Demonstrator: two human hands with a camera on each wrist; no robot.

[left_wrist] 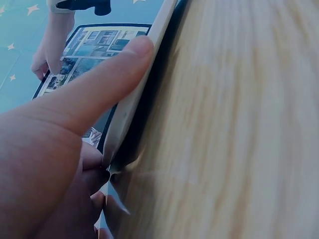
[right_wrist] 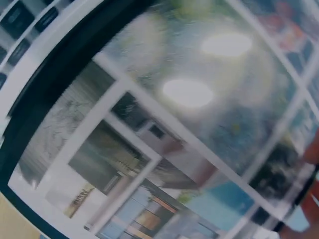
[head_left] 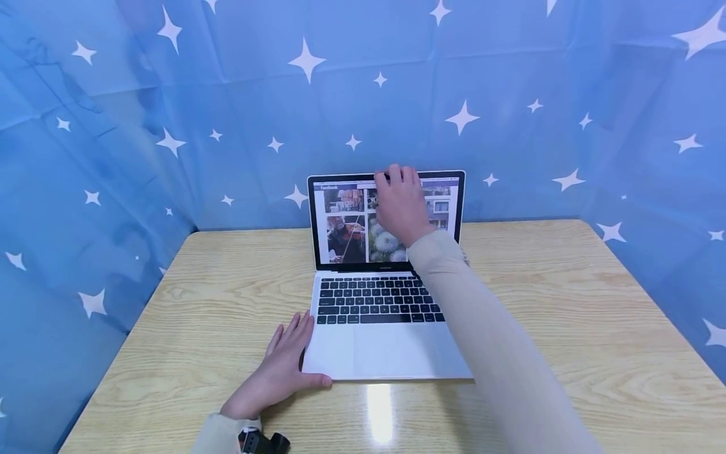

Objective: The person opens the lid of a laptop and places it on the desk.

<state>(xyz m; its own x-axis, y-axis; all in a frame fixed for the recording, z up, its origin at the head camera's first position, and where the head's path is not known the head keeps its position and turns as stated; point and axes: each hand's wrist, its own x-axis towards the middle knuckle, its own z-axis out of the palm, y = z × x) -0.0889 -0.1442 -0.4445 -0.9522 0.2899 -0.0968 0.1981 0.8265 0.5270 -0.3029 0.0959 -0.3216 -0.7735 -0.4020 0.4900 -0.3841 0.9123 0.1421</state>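
Note:
An opened silver laptop (head_left: 391, 353) stands in the middle of the wooden table, its screen (head_left: 346, 239) lit with a page of photos. My right hand (head_left: 401, 205) reaches over the keyboard (head_left: 374, 299) and grips the top edge of the screen, fingers hooked over it. In the right wrist view, the screen (right_wrist: 199, 124) fills most of the picture, with fingertips at the right edge. At the laptop's front left corner rests my left hand (head_left: 286, 362), fingers along its side. Its straight thumb (left_wrist: 104, 89) lies against the front edge in the left wrist view.
The wooden table (head_left: 227, 284) extends to both sides of the laptop. Behind it hangs a blue curtain (head_left: 244, 94) with white stars, also on the left and right. A black wrist device (head_left: 261, 441) is strapped over my left sleeve.

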